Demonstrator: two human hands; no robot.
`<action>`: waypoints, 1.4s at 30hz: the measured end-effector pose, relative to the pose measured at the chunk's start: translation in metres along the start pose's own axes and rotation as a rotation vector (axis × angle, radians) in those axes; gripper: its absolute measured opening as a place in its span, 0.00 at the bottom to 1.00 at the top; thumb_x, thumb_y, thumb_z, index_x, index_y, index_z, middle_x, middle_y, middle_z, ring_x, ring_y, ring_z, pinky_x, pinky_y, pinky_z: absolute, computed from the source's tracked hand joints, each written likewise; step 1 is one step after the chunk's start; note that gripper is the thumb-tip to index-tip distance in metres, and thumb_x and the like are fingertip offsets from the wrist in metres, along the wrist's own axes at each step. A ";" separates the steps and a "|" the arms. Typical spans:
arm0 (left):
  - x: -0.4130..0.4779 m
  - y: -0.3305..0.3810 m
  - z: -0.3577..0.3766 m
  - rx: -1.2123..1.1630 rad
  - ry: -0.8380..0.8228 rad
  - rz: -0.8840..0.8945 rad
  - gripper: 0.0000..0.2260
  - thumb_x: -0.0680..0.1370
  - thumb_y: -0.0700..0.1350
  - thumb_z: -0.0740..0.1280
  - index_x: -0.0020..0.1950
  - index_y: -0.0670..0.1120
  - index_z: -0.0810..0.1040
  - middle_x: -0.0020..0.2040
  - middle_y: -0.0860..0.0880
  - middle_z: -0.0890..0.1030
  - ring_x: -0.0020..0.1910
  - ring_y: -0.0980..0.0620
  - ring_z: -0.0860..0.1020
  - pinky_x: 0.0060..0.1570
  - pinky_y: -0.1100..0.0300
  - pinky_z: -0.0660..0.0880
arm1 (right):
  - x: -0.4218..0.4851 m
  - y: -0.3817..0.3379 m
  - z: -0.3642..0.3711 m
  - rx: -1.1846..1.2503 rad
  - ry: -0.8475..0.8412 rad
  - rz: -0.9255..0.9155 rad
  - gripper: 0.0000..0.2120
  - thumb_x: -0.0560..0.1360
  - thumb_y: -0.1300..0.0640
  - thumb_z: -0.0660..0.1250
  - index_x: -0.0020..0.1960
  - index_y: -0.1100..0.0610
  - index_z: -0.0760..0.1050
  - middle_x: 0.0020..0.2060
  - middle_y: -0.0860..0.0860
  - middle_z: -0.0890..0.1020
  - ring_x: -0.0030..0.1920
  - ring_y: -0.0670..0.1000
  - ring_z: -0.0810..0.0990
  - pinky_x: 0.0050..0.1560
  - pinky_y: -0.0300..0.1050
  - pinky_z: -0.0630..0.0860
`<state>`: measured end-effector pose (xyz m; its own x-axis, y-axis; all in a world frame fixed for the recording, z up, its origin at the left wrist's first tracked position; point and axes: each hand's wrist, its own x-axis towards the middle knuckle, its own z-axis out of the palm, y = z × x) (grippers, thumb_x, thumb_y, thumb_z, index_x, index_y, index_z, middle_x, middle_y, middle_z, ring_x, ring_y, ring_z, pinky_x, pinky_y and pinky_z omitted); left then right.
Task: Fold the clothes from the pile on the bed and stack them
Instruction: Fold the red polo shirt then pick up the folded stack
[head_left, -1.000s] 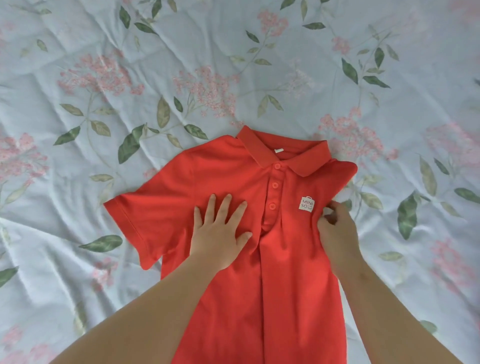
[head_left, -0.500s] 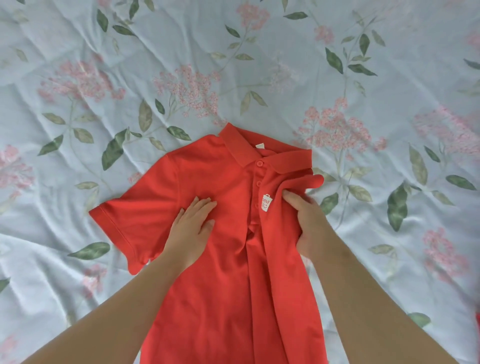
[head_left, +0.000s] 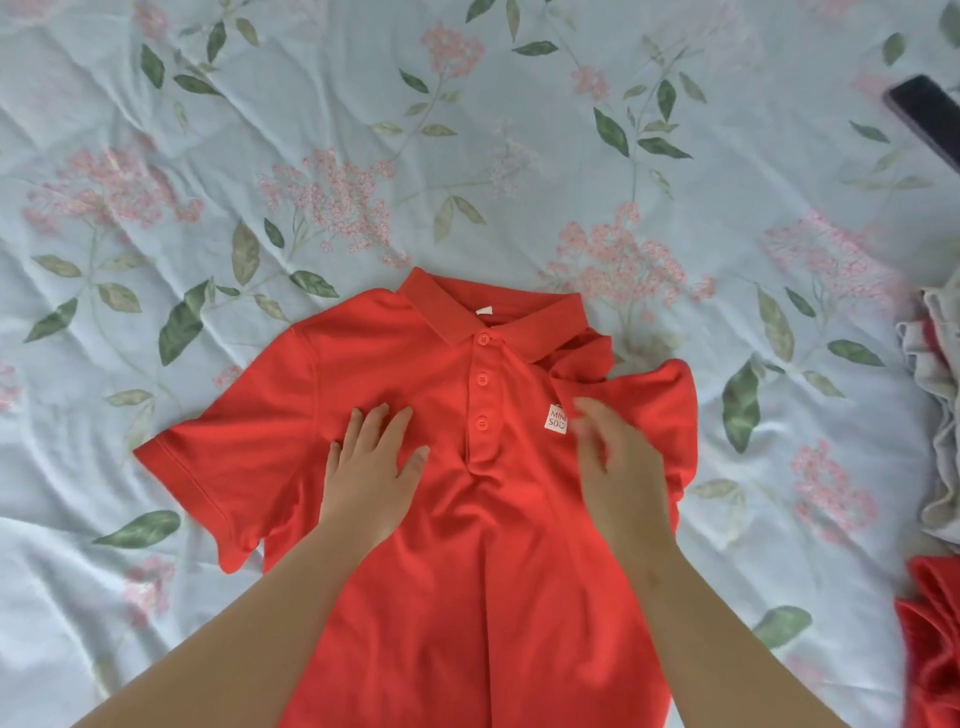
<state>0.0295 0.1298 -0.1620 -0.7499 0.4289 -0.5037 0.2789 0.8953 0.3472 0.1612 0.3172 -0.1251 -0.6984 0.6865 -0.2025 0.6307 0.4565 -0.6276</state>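
Note:
A red polo shirt (head_left: 441, 597) lies face up on the floral bedspread (head_left: 363, 130), collar away from me. Its left sleeve is spread flat; its right sleeve is bunched and creased beside the small white logo patch. My left hand (head_left: 371, 467) presses flat on the chest, left of the button placket, fingers straight. My right hand (head_left: 618, 462) lies over the right chest just beside the logo, blurred by motion, fingers looking extended on the cloth.
At the right edge lies a crumpled grey-white garment (head_left: 935, 415). Below it another red garment (head_left: 930, 649) sits at the lower right. A dark flat object (head_left: 927, 117) rests at the upper right.
My right hand had folded the right shoulder inward over the placket; now that side is spread back out to the right and the hand lies flat on it. My left hand stayed put.

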 end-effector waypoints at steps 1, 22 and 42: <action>0.000 0.000 0.000 0.006 -0.001 -0.001 0.24 0.81 0.56 0.55 0.76 0.55 0.55 0.78 0.53 0.52 0.77 0.51 0.44 0.73 0.49 0.46 | -0.001 0.006 0.000 0.067 0.180 0.129 0.18 0.76 0.63 0.62 0.65 0.54 0.73 0.59 0.50 0.79 0.62 0.56 0.74 0.65 0.55 0.66; 0.023 0.080 0.009 0.047 0.203 0.010 0.20 0.79 0.55 0.59 0.68 0.48 0.70 0.70 0.45 0.67 0.71 0.43 0.61 0.65 0.47 0.61 | 0.012 0.078 -0.087 -0.094 0.487 0.706 0.22 0.71 0.66 0.62 0.65 0.55 0.70 0.63 0.60 0.70 0.62 0.64 0.69 0.61 0.55 0.64; 0.143 0.050 -0.077 -1.032 0.173 -0.154 0.06 0.80 0.43 0.63 0.44 0.46 0.69 0.36 0.43 0.78 0.32 0.52 0.83 0.29 0.60 0.79 | 0.156 -0.023 0.008 0.630 0.040 0.289 0.13 0.76 0.67 0.61 0.40 0.52 0.65 0.37 0.56 0.79 0.35 0.54 0.79 0.35 0.42 0.78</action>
<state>-0.1096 0.2269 -0.1556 -0.8319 0.2236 -0.5079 -0.4105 0.3678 0.8344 0.0353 0.4093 -0.1478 -0.5113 0.7570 -0.4069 0.4645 -0.1550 -0.8719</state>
